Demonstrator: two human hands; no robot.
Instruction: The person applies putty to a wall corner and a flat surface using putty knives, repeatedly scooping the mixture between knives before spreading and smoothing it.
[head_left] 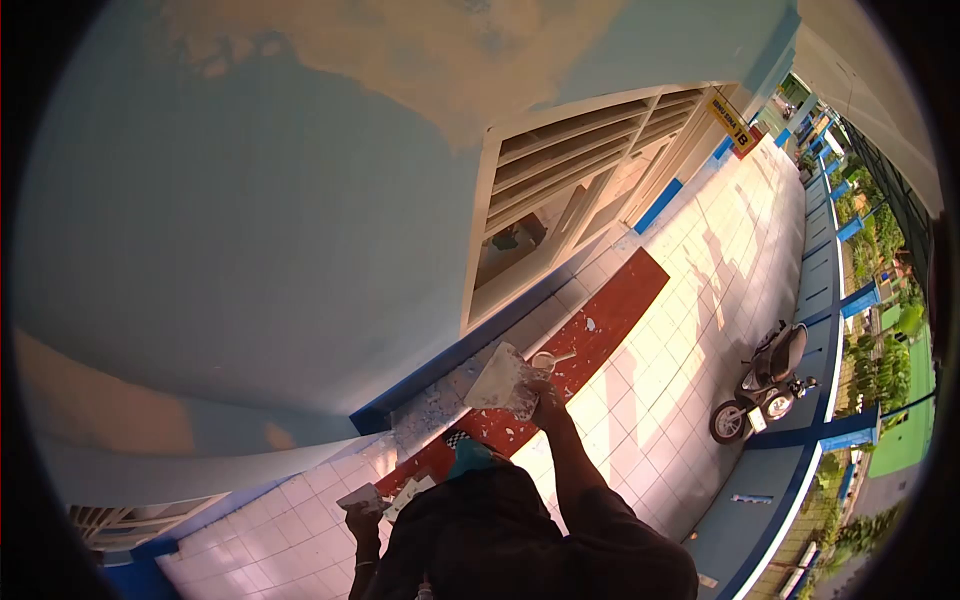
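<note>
My right hand (547, 407) is closed on the edge of a broad putty knife (500, 380), its flat blade smeared greyish white and held out over a red bench. Lower and to the left, my left hand (364, 522) grips a smaller putty knife (362, 497) with a pale, flat blade. Close by the left hand, pale flat pieces (410, 492) overlap the bench in this view. Just beyond the right hand, a small round whitish container with a handle (545, 362) rests on the bench.
The red bench (625, 290), spotted with white, runs along a blue-grey wall (250, 220) with beige patches. Above it is a louvred window (590, 150). A motor scooter (770, 385) stands on the tiled floor (640, 400) beside a low blue wall (770, 480). A yellow sign (730, 120) hangs farther along.
</note>
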